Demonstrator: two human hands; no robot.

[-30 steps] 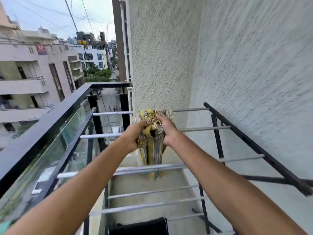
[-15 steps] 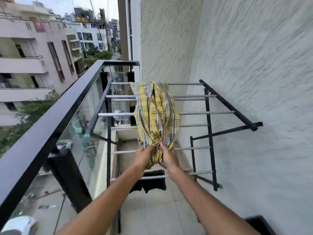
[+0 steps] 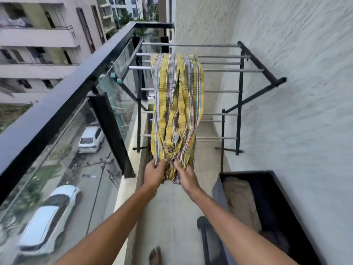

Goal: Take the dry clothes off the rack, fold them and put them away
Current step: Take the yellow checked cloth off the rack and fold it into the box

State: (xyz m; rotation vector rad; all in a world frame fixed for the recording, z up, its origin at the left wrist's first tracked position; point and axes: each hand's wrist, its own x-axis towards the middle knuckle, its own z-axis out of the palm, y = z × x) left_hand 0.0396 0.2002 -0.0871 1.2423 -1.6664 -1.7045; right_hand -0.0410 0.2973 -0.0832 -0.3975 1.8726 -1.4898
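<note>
The balcony floor (image 3: 177, 207) is narrow, with the glass railing (image 3: 63, 96) on my left and a drop to the street beyond it, so the main risk is plain: if I tug hard and the fabric comes free all at once, a loose end could swing over that railing and be lost. The drying rack (image 3: 210, 45) stands at the far end of the floor, between the railing and the wall. It looks light, so a sideways pull might snag the cloth on a rail and drag or tip the frame. A straight pull towards me seems safer. The yellow checked cloth (image 3: 175, 104) is draped over the upper rails near the middle of the rack. It hangs down in long bunched folds, striped in dark and pale lines, and is thin and crumpled rather than flat. It looks dry and limp, though I cannot be sure of that. Against the wall on my right sits a dark laundry basket (image 3: 248, 172) with something beige in it. My left hand (image 3: 153, 174) and right hand (image 3: 186, 175) are close together at the bottom of the cloth. The fingers of both are curled tight into its gathered end.
</note>
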